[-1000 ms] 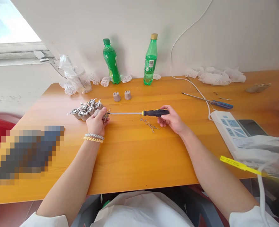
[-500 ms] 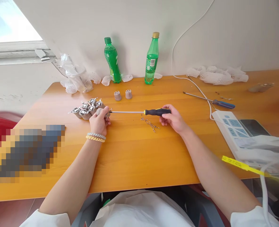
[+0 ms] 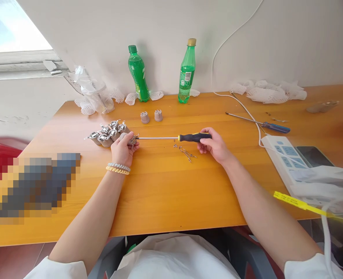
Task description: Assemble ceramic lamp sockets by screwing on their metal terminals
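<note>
Wood-topped desk (image 3: 159,201) against a pale wall (image 3: 165,23); a green-capped bottle (image 3: 139,79) and a gold-capped bottle (image 3: 185,83) stand along the back. Clock centre: the fitting (image 3: 133,140), a grey-brown cylinder with metal parts, held above the desk. Left hand (image 3: 122,150) pinches it, thumb on the near side, fingers curled beneath. Right hand (image 3: 216,145), at 3 o'clock, wraps the dark handle of the screwdriver (image 3: 185,138), whose shaft runs level toward 9 with its tip at the metal end; whether the tip is seated is too small to tell. Loose screws (image 3: 186,154) and small nuts (image 3: 175,146) lie between 3 and 4. Pile of tabbed fittings (image 3: 104,142) sits at 9, just beside the left hand; two bare cylinders (image 3: 145,117) stand near 1 to 2. Handling estimate: fitting probably light, rigid, ceramic-like, so likely to chip if dropped; smooth wall may slip under twisting. Best hold seems the plain cylinder body, clear of the thin metal tabs, which look bendable. Screwdriver handle appears ribbed, likely good grip; hold there, in line with the shaft.
</note>
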`<state>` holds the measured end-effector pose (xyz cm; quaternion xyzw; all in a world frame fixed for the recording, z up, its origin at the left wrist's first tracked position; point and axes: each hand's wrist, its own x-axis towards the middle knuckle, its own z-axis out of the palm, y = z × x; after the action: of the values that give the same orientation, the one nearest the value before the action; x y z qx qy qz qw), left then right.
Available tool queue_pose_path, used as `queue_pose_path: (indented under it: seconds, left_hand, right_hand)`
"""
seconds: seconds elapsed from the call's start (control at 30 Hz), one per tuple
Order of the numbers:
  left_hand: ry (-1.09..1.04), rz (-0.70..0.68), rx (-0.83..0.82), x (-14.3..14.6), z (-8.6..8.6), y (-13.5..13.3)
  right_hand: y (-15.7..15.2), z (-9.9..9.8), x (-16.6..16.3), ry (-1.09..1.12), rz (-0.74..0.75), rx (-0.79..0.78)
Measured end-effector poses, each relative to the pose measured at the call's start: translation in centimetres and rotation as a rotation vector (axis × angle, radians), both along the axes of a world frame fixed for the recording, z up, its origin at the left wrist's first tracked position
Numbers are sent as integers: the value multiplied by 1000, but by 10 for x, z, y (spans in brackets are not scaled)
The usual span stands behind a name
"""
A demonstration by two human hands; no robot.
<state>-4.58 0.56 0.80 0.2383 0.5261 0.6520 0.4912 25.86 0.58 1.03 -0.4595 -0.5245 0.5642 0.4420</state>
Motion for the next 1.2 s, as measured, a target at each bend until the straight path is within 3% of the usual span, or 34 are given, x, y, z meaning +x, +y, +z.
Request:
queue_pose_path:
  seconds: [0.67, 1.2]
  left_hand:
    - [48, -30, -79, -3, -2, 0]
    - [-9, 8, 2, -2, 0, 1]
  right_hand:
    - [1, 1, 1, 2, -28, 31]
    - [0, -1, 3, 21, 6, 102]
